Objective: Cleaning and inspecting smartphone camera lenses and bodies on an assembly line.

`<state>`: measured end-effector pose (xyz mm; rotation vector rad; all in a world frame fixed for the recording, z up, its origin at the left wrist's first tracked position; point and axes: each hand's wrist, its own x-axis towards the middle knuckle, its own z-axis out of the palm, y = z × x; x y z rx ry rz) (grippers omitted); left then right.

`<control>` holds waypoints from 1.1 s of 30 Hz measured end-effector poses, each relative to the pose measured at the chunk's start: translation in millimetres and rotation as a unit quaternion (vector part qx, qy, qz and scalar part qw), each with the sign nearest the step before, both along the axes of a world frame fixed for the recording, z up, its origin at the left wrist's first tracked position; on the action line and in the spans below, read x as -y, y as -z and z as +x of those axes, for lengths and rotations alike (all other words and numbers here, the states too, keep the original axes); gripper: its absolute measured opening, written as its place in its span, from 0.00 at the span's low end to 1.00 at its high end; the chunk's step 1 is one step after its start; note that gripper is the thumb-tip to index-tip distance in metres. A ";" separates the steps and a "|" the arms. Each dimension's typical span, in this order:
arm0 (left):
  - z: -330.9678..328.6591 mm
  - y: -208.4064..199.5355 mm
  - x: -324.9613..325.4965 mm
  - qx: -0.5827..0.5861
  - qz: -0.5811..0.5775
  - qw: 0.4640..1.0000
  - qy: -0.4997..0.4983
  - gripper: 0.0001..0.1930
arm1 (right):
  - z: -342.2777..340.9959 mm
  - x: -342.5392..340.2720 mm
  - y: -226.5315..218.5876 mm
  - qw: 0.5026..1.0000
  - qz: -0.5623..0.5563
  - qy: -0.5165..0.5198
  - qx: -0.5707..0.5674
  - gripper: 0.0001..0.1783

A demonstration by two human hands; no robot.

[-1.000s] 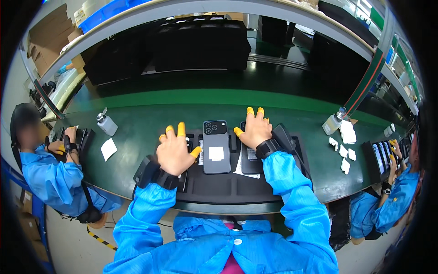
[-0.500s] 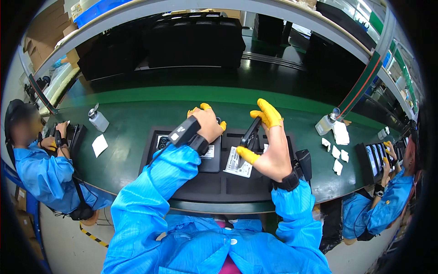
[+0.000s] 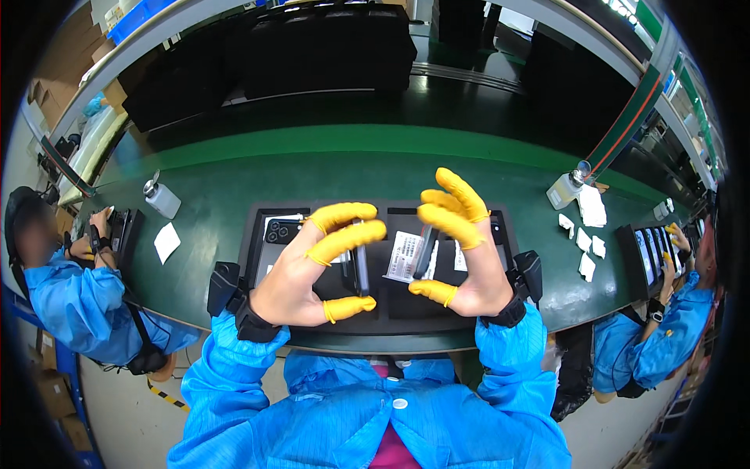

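Note:
In my left hand [image 3: 301, 277], yellow finger covers on the fingertips, a dark smartphone [image 3: 362, 270] is gripped by its edges and stands on its side. Facing it, my right hand [image 3: 473, 277] grips another dark phone [image 3: 425, 254] between thumb and fingers, also edge-on. Both are above a black tray [image 3: 422, 319] with compartments. A further phone [image 3: 280, 231] lies in the tray's left part, camera lenses up, partly covered by my left hand. White printed label sheets [image 3: 403, 254] show beside the right-hand phone.
White pump bottles stand at left [image 3: 162, 197] and right [image 3: 564, 191] on the green table [image 3: 211, 180]. A white wipe [image 3: 166, 242] lies left; crumpled wipes [image 3: 585, 266] lie right. Co-workers in blue sit at both sides, the right one handling a tray of phones [image 3: 652, 254].
My left hand has lifted a phone from the tray and turned it on edge, palm facing right. The right-hand phone has come more upright and lower, near the labels.

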<state>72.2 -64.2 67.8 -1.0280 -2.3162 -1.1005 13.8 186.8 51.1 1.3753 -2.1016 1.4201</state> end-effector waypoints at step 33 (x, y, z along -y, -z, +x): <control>-39.5 31.8 26.7 0.486 0.712 0.503 0.063 0.34 | -31.1 -3.8 -4.6 0.693 -0.423 -0.059 0.581 0.39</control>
